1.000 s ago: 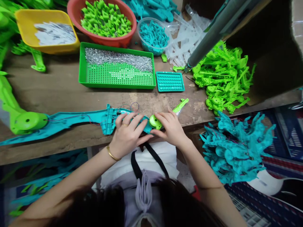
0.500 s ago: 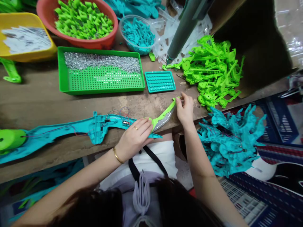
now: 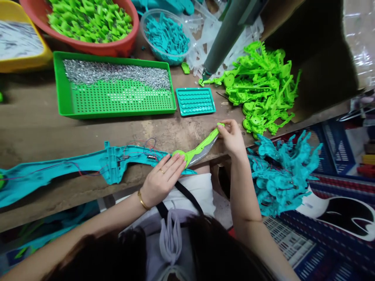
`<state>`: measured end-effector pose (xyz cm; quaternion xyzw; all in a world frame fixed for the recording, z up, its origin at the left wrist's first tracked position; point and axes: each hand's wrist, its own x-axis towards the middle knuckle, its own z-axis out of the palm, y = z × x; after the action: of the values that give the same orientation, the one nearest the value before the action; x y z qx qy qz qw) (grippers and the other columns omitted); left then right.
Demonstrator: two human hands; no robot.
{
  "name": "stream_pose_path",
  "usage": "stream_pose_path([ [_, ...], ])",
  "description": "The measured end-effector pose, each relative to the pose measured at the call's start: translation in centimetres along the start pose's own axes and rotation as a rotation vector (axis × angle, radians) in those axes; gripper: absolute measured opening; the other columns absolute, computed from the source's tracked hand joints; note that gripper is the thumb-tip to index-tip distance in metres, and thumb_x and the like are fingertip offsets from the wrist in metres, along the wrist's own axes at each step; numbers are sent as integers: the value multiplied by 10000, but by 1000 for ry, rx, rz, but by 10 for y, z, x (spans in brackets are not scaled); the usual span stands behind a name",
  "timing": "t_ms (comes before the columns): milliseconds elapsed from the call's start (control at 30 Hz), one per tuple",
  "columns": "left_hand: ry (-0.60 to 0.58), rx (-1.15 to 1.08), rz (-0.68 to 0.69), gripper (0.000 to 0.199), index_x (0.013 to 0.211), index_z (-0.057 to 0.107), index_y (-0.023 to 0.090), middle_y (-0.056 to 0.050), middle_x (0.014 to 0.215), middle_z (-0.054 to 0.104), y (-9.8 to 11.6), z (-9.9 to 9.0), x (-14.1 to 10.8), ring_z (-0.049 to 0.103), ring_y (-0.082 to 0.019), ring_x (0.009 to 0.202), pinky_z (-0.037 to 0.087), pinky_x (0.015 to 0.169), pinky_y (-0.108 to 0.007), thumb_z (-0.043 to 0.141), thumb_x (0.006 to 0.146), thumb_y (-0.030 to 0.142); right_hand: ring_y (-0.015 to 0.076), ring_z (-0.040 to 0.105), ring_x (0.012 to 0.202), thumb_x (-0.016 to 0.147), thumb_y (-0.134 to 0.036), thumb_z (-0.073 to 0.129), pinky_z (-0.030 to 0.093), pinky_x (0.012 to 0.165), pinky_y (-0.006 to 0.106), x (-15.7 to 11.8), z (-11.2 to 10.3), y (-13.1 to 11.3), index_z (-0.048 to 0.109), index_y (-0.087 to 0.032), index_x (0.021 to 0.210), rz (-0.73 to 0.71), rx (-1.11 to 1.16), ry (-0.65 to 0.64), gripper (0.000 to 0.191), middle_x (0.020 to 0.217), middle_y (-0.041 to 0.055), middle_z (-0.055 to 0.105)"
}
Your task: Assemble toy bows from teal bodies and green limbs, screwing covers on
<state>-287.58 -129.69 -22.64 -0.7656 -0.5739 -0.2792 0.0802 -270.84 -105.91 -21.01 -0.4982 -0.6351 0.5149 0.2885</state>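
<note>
A long teal plastic piece (image 3: pixel 88 159) with thin wires lies along the front of the wooden table. At its right end a green curved part (image 3: pixel 202 146) with a grey blade-like strip (image 3: pixel 202 155) slants up to the right. My left hand (image 3: pixel 164 175) lies flat over the joint, fingers extended side by side on the green part's round end and the teal piece. The upper tip of the green part is pinched between the thumb and fingers of my right hand (image 3: pixel 232 136).
Behind stand a green basket (image 3: pixel 117 113) of small metal pieces, a small teal tray (image 3: pixel 195 102), a red bowl (image 3: pixel 123 48) and a clear tub (image 3: pixel 172 58). A grey tool (image 3: pixel 225 43) hangs near piled green parts (image 3: pixel 260 86). Teal parts (image 3: pixel 284 175) are heaped at right.
The view has shifted slightly, so the basket and bowls appear further left. The green part's round end now shows beside my left fingers, and my right hand sits more over its tip.
</note>
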Motion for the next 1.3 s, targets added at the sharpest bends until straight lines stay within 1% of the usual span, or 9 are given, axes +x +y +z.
stream_pose_path([
  [167,-58,-183,-142,274,945,686,116,-145,994,714,-5,-15,53,663,-283,970,527,827,-414,589,918,371,121,675,729,613,-407,856,548,696,255,-16,-1,-12,553,-260,873,-37,442,6,426,740,-68,645],
  [267,-353,-371,-412,386,1119,647,101,-151,1069,691,-11,-16,103,642,-277,973,493,821,-394,536,936,423,109,682,752,646,-365,855,558,767,261,-28,-1,-25,584,-273,882,-139,459,30,371,762,-73,645],
  [400,-605,-664,-504,286,863,692,137,-46,767,690,-16,-9,135,582,-155,666,376,619,-270,529,937,360,117,654,797,691,-449,814,540,758,264,-42,0,-29,622,-290,997,-151,461,-57,395,842,-45,656],
  [500,-507,-741,-513,240,798,692,136,-11,684,651,-15,-4,132,491,-111,583,299,571,-253,559,907,303,115,589,717,709,-493,786,497,666,257,-50,10,-22,649,-236,897,-130,342,-194,346,807,-24,630],
  [600,-456,-765,-538,269,748,684,130,1,637,623,-14,-5,127,449,-98,552,272,555,-251,547,905,299,99,532,669,744,-405,773,439,624,245,-51,22,-18,625,-200,756,-207,271,-155,254,745,-29,579],
  [833,-744,-524,-373,320,871,693,150,-60,810,704,-29,-23,116,596,-169,692,361,633,-263,535,923,424,122,567,705,712,-489,767,489,666,270,-51,21,-15,645,-218,814,-155,324,-159,315,791,-14,598],
  [967,-635,-506,-330,294,857,687,149,-61,816,704,-29,-19,105,628,-179,749,395,673,-270,510,940,368,158,615,812,665,-469,810,529,762,305,-61,24,-7,687,-237,866,-102,246,-358,331,847,0,654],
  [1067,-581,-498,-322,289,833,682,147,-57,796,698,-26,-15,102,629,-174,742,405,677,-268,517,939,359,166,616,818,714,-400,785,529,815,332,-63,31,-6,665,-235,751,-185,205,-336,207,792,-3,643],
  [1300,-837,-290,-320,354,964,649,155,-88,882,705,-30,-39,107,660,-238,805,423,645,-294,577,890,493,140,602,772,724,-334,792,513,774,304,-63,30,-7,679,-243,774,-259,371,-306,154,794,-16,623],
])
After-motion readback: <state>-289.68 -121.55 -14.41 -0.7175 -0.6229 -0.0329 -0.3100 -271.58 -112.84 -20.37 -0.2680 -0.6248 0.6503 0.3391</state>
